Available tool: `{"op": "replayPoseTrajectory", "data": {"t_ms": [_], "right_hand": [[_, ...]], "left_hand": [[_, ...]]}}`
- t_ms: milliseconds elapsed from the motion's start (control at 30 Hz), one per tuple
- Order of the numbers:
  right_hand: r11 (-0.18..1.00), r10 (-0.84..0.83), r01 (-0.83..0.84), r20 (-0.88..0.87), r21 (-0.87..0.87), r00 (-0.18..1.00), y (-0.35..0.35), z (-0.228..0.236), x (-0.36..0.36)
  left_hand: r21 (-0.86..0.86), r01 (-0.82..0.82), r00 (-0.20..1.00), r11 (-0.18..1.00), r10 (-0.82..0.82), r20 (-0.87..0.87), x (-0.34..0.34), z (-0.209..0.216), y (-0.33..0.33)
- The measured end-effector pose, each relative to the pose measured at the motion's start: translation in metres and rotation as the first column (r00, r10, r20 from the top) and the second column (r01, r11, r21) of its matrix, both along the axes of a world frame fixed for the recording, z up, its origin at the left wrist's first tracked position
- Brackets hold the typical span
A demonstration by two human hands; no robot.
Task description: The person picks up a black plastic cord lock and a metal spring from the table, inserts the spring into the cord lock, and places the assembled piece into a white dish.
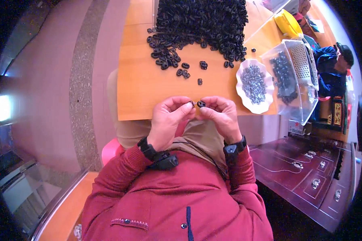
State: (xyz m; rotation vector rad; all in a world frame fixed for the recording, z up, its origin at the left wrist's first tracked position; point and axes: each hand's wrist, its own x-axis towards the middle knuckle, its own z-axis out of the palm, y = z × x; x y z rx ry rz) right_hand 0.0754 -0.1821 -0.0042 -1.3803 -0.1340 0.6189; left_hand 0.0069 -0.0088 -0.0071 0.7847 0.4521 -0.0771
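By the surface's near edge, small black pieces are pinched in the left hand and right hand, likely for easy seeing.

Seemingly an assembly workshop: table, heaped black parts, dish of silvery pieces.

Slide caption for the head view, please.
Left hand and right hand pinch small black parts, with a scalloped white bowl to the right.
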Motion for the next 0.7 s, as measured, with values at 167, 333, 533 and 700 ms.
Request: {"op": "replayPoseTrajectory", "data": {"t_ms": [167, 333, 533, 700], "right_hand": [[1.000, 0.020, -0.020, 0.014, -0.001, 1.000, 0.000, -0.001, 0.001], [0.998, 0.050, -0.045, 0.104, -0.048, 0.993, 0.001, -0.004, -0.002], [0.989, 0.060, -0.035, 0.169, -0.146, 0.984, 0.009, 0.004, -0.007], [0.996, 0.027, -0.007, 0.229, -0.088, 0.973, 0.013, 0.001, -0.009]], "left_hand": [[-0.027, -0.007, 1.000, 1.000, 0.007, 0.022, 0.001, 0.000, 0.000], [-0.040, -0.009, 0.999, 0.999, 0.011, 0.041, 0.001, 0.002, 0.000], [-0.073, -0.016, 0.998, 0.997, 0.019, 0.052, 0.001, 0.006, 0.001], [-0.066, -0.019, 0.998, 0.998, 0.023, 0.051, 0.000, 0.005, 0.001]]}}
